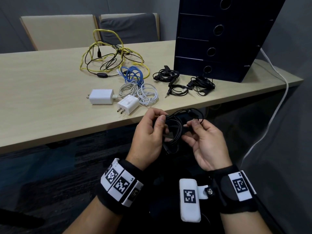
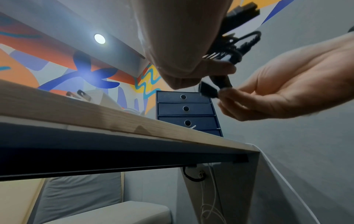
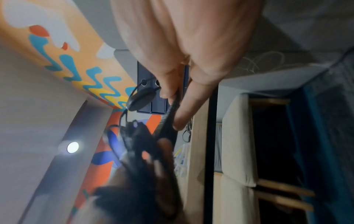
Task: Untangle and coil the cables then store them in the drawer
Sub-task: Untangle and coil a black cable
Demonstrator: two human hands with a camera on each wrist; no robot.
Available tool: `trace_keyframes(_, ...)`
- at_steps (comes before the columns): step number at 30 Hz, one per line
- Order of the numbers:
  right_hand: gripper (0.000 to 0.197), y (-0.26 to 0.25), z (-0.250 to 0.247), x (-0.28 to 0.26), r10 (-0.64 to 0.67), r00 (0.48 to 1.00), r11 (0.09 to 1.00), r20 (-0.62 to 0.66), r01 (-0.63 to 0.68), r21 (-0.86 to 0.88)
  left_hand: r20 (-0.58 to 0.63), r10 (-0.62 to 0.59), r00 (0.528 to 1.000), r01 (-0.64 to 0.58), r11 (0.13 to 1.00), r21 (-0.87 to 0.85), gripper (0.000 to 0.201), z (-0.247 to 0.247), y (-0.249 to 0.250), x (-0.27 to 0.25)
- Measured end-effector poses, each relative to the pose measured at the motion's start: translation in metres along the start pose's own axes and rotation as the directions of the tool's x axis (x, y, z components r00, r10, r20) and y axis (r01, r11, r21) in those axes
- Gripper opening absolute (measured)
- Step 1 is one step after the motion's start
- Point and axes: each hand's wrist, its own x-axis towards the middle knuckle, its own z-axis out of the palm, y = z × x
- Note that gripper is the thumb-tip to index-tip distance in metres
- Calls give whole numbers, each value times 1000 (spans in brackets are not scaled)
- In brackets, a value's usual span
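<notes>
I hold a bundle of black cable (image 1: 175,130) in front of the table's near edge, below the tabletop level. My left hand (image 1: 158,122) grips the coiled loops. My right hand (image 1: 190,130) pinches a short black end of the same cable (image 2: 220,81) between thumb and fingers; the right wrist view shows this black cable (image 3: 168,121) running from my fingers (image 3: 172,91). The dark blue drawer unit (image 1: 219,39) stands at the table's back right with all its drawers closed. A tangle of yellow and black cables (image 1: 109,53) lies at the back.
On the table (image 1: 42,92) lie a coiled blue cable (image 1: 133,76), two white chargers (image 1: 101,96) with coiled white cables (image 1: 147,95), and black coils (image 1: 166,76) in front of the drawers. A white cord (image 1: 278,98) hangs off the right edge. Chairs (image 1: 59,31) stand behind.
</notes>
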Motion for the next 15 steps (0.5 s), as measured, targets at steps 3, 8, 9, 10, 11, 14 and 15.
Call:
trace_keyframes(3, 24, -3, 6, -3, 55, 998, 988, 41, -61, 140, -50, 21, 999, -19, 999, 27, 13, -1, -1, 2)
trace_keyframes(8, 19, -1, 10, -3, 161, 977, 956, 137, -189, 224, -27, 82, 996, -81, 996, 39, 9, 4, 4, 4)
trace_keyframes(9, 17, 0, 10, -2, 175, 973, 957, 151, -204, 207, -23, 99, 995, -97, 993, 61, 8, 4, 3, 5)
trace_keyframes(10, 16, 1, 10, -1, 182, 971, 961, 154, -209, 180, -20, 106, 994, -104, 991, 83, 8, 4, 1, 5)
trace_keyframes(11, 16, 0, 11, 0, 183, 971, 968, 153, -206, 143, -18, 107, 994, -105, 990, 99, 7, 4, -1, 6)
trace_keyframes(14, 17, -1, 12, -1, 175, 972, 982, 154, -183, 39, -3, 99, 995, -98, 991, 90, 6, 3, -4, 7)
trace_keyframes(15, 18, -1, 12, -2, 183, 970, 981, 158, -190, 30, -3, 99, 995, -98, 992, 85, 6, 3, -4, 7)
